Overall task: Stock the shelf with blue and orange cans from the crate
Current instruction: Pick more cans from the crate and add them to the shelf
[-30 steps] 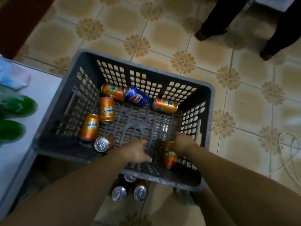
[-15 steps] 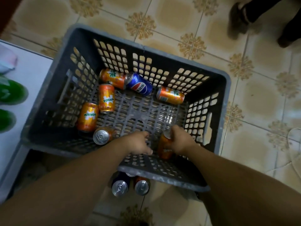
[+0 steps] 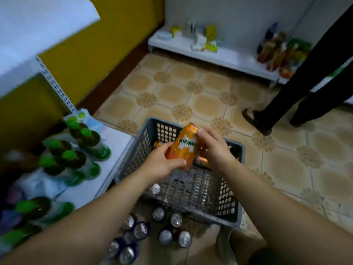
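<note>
1. The orange Mirinda drink can point(image 3: 184, 148) is held in the air over the grey plastic lattice crate point(image 3: 200, 192), tilted with its top leaning away and to the right.
2. The left hand point(image 3: 162, 163) is curled round the can's lower end, and the right hand point(image 3: 214, 148) wraps its upper part, so both are grasping it.
3. The crate's left wall sits just beside the edge of the low white shelf point(image 3: 112, 146). The patterned beige floor tiles point(image 3: 191, 92) lie open beyond the crate's far rim.
4. Off to the right, another person's dark trouser legs point(image 3: 305, 83) stand on the tiles, well apart from the crate.
5. Inside the crate, parts of two more orange cans point(image 3: 202, 161) peek out around the hands. The rest of the bottom is blocked from sight.
6. The white shelf carries a crowd of green-capped bottles point(image 3: 76, 155).
7. A cluster of upright cans with silver tops point(image 3: 165, 237) stands below the crate's near wall. Their sides are mostly too dark to tell colours.
8. A far white shelf point(image 3: 219, 56) along the back wall bears small packets and bottles, too blurred to name.
9. An upper white shelf board point(image 3: 38, 25) at top left is cut off by the frame.
</note>
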Motion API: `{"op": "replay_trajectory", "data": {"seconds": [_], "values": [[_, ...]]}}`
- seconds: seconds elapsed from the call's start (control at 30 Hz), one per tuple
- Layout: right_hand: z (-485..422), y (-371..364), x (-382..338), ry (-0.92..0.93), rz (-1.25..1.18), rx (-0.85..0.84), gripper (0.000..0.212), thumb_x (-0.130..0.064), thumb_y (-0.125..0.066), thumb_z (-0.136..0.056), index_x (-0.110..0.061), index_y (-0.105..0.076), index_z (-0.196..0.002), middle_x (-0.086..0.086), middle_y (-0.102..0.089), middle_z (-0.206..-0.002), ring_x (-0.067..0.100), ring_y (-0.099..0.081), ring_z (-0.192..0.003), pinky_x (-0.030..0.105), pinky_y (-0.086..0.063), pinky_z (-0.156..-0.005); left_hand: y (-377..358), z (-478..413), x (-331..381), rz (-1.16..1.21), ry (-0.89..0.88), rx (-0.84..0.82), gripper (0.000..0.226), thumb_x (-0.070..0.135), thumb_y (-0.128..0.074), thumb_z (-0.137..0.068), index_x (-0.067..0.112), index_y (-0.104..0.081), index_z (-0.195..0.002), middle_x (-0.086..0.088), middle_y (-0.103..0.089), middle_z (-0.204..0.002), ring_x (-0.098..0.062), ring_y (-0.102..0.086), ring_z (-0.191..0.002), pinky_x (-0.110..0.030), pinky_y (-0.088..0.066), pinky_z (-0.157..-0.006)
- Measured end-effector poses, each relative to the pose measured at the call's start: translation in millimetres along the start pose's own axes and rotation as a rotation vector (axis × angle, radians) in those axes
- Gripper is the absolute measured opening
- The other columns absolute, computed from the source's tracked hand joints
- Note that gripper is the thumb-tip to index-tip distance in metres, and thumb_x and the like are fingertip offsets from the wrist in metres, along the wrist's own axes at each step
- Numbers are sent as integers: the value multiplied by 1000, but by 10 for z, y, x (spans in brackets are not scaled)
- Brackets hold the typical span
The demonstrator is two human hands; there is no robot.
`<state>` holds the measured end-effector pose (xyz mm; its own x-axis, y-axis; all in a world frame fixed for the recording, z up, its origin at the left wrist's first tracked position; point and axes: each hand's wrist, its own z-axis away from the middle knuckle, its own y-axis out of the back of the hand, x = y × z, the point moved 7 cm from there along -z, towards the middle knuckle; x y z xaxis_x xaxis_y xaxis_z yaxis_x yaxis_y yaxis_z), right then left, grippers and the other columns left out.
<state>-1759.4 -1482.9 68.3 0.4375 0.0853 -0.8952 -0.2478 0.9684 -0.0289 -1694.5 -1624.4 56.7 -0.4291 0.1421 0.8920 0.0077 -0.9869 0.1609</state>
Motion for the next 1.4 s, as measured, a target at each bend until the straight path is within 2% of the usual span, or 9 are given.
{"op": "replay_trajectory", "data": {"seconds": [0.13, 0.27, 0.37, 0.47, 0.53, 0.73, 0.93, 1.13, 1.4], "values": [[586, -609, -625, 47, -87, -241, 56, -23, -67, -71, -18, -49, -123, 9, -60, -98, 27, -55, -84, 36, -48, -66, 442, 753, 456, 340, -23, 41, 21, 18, -66, -73, 14, -63, -93, -3, -67, -80, -16, -63, -74, -31, -48, -70], [1173, -1206, -1253, 170, -42, -383, 38, -12, -64, -78, -15, -49, -113, 9, -58, -94, 22, -58, -78, 33, -46, -66, 829, 1560, 729, 631, -11, 12, 24, 19, -43, -90, 4, -59, -98, -16, -68, -81, -26, -64, -71, -37, -50, -68], [1661, -1722, -1616, 307, 88, -419, 53, -21, -71, -71, -16, -54, -121, 9, -63, -103, 20, -63, -82, 31, -51, -63, 1172, 2140, 896, 557, -167, 55, 41, 26, -62, -72, 12, -58, -110, -11, -70, -91, -24, -66, -79, -36, -54, -67], [2182, -2277, -1840, 459, 160, -395, 73, -39, -77, -54, -14, -59, -121, 10, -67, -110, 21, -68, -89, 34, -55, -67, 1608, 2723, 1004, 355, -318, 323, 68, 38, -77, -51, 27, -53, -113, -2, -70, -100, -19, -68, -85, -39, -56, -77], [2509, -2593, -1913, 537, 155, -391, 63, -45, -77, -54, -18, -62, -109, 10, -70, -105, 23, -70, -89, 39, -58, -73, 1884, 3126, 1051, 223, -368, 494, 66, 36, -80, -48, 31, -54, -108, 1, -69, -103, -17, -68, -91, -40, -56, -85], [3380, -3497, -1880, 575, 255, -707, 58, -24, -71, -67, -18, -53, -122, 9, -64, -103, 23, -67, -76, 34, -54, -58, 2504, 4192, 839, 183, -386, 617, 68, 32, -80, -53, 25, -52, -114, -3, -68, -109, -21, -67, -100, -45, -53, -91], [3997, -4230, -1752, 678, 314, -816, 61, -16, -74, -80, -22, -44, -132, -3, -59, -105, 15, -64, -90, 34, -57, -78, 3048, 5147, 360, -135, -160, 832, 90, 55, -77, -58, 27, -43, -136, 7, -56, -128, -12, -54, -120, -37, -42, -106], [4389, -4849, -1450, 668, 345, -998, 61, -8, -74, -80, -24, -42, -129, -7, -58, -103, 8, -61, -91, 33, -51, -82, 3453, 6069, -272, -808, 424, 980, 79, 66, -45, -87, 25, -23, -150, 0, -25, -156, -21, -27, -140, -38, -27, -113], [4480, -5352, -1192, 736, 434, -1030, 72, -11, -75, -78, -24, -39, -139, 1, -54, -125, 22, -56, -111, 40, -49, -94, 3531, 6364, -746, -807, 687, 930, 80, 78, -17, -84, 38, -2, -151, 10, 9, -160, -17, 10, -147, -59, 6, -114]]}}
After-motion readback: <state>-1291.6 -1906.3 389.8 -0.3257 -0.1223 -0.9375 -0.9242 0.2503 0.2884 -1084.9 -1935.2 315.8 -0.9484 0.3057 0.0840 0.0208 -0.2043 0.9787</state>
